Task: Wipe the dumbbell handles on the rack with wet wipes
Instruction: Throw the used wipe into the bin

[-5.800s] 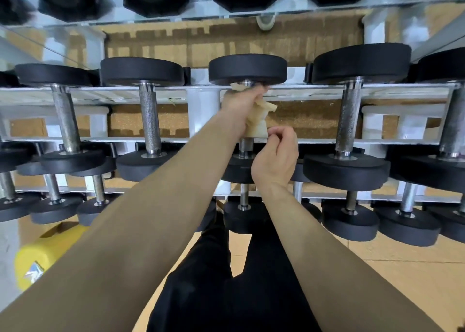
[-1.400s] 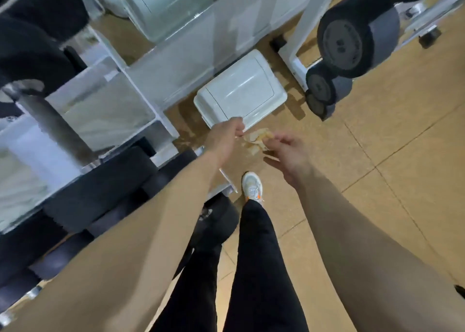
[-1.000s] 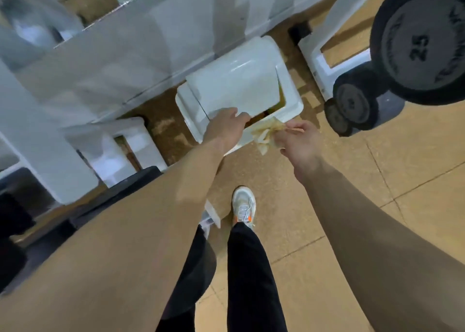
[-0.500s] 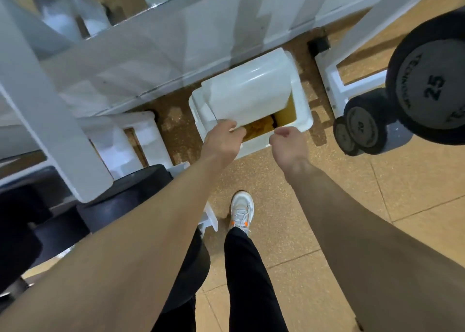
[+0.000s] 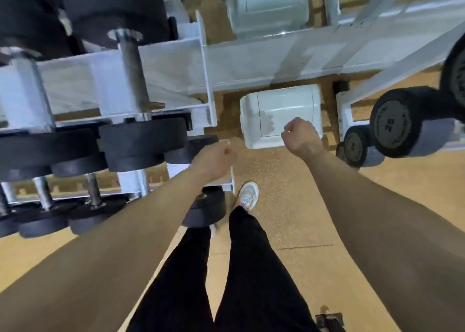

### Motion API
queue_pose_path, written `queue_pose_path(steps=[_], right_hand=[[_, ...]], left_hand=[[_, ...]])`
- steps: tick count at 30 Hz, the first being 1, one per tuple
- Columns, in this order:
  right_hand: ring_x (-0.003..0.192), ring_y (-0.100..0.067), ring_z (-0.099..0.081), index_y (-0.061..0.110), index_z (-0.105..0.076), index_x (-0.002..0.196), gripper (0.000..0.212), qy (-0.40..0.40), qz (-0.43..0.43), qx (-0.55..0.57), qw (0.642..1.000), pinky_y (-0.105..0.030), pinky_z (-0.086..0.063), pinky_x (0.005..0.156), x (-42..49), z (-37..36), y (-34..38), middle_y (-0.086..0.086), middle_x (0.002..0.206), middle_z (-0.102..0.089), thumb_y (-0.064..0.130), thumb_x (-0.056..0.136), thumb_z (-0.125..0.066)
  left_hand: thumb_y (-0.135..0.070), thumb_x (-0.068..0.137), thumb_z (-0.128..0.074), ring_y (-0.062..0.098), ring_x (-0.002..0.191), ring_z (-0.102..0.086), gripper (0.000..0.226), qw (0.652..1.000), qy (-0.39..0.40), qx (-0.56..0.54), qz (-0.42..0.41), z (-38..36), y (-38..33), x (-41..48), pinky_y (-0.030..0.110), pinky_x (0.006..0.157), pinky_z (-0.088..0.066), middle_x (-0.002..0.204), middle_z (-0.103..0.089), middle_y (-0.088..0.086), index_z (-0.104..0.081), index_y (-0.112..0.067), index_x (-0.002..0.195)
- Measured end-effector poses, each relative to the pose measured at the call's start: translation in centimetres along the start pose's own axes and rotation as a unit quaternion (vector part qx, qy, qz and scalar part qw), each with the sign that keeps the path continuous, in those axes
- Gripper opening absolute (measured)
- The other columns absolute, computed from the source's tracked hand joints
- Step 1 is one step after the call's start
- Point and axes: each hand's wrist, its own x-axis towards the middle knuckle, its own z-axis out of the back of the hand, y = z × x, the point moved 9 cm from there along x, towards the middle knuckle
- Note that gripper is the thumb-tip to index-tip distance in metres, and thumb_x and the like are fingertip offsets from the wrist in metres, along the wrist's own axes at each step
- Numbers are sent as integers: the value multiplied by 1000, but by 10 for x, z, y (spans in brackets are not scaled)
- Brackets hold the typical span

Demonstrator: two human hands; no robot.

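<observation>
My left hand (image 5: 214,160) hangs in front of the white dumbbell rack (image 5: 173,62), fingers loosely curled, holding nothing. My right hand (image 5: 300,135) hovers over the near edge of the white lidded bin (image 5: 274,110), also loosely curled and empty. The bin stands on the floor with its lid down. No wipe is in view. Black dumbbells fill the rack at the left; one knurled metal handle (image 5: 129,72) shows clearly on the upper shelf, and shorter handles (image 5: 93,191) show on the lower shelf.
A second rack at the right holds black dumbbells (image 5: 395,123), one marked 25. My legs in black trousers and a white shoe (image 5: 247,196) stand on the tan floor between the racks. A mirror behind the racks reflects the bin (image 5: 266,4).
The wipe went from my right hand into the bin. My left hand let the lid go and it dropped shut. Both hands have pulled back and the view has swung towards the rack.
</observation>
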Motion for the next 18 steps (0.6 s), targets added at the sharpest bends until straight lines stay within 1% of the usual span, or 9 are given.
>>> queue_pose_path(steps=[3,6,8,9,11,13,15,16,18], right_hand=[[116,-35,-59,1,-61,124,29,22,47,-29,998,-38,-47,98,-38,3,44,-19,127,-63,19,103,-52],[121,-34,-57,3,-60,127,30,30,92,-64,993,-34,-45,97,-85,-9,86,-17,130,-62,20,104,-52],[117,-35,-59,4,-62,117,23,43,131,-101,985,-32,-43,91,-120,-29,112,-15,119,-64,19,104,-52],[115,-35,-60,5,-63,111,21,48,149,-118,981,-32,-43,90,-139,-41,125,-14,114,-64,20,104,-51],[110,-33,-63,4,-65,112,23,57,192,-149,968,-36,-48,92,-175,-69,149,-14,113,-66,20,102,-51],[104,-29,-62,6,-64,116,23,66,226,-184,954,-36,-50,91,-215,-101,172,-12,112,-65,19,101,-52],[106,-30,-61,8,-63,118,24,77,260,-215,938,-37,-51,94,-257,-135,196,-12,114,-65,20,101,-54],[108,-33,-62,8,-64,116,23,85,275,-230,930,-39,-52,95,-279,-153,208,-13,115,-66,20,99,-54],[99,-33,-61,9,-64,99,15,107,310,-267,906,-39,-52,89,-324,-193,233,-12,99,-65,19,98,-53]], left_hand=[[-31,101,-49,22,97,-63,24,1000,-29,-4,7,31,27,-50,32,80,-49,100,-68,-1,-69,-17,105],[-32,97,-51,23,94,-61,21,997,-75,-15,25,59,67,-100,29,78,-45,97,-66,-3,-70,-24,98],[-37,94,-52,23,96,-61,20,992,-105,-52,38,70,100,-133,32,85,-48,101,-69,-1,-68,-26,95],[-38,93,-51,24,95,-62,21,990,-115,-75,39,72,117,-150,33,85,-48,98,-70,-1,-67,-25,93],[-32,94,-50,24,92,-61,20,984,-130,-113,44,72,154,-183,32,79,-45,90,-68,-1,-65,-21,89],[-28,98,-51,25,97,-60,20,977,-152,-135,57,72,195,-219,32,83,-46,99,-67,1,-68,-18,99],[-30,99,-52,25,103,-61,22,969,-179,-151,75,74,239,-258,34,92,-49,110,-67,2,-69,-18,106],[-31,99,-53,25,104,-61,22,965,-190,-157,90,73,264,-280,36,93,-49,110,-68,2,-69,-19,107],[-30,98,-54,25,106,-62,21,954,-217,-176,112,72,314,-323,35,92,-49,111,-68,3,-68,-17,106]])
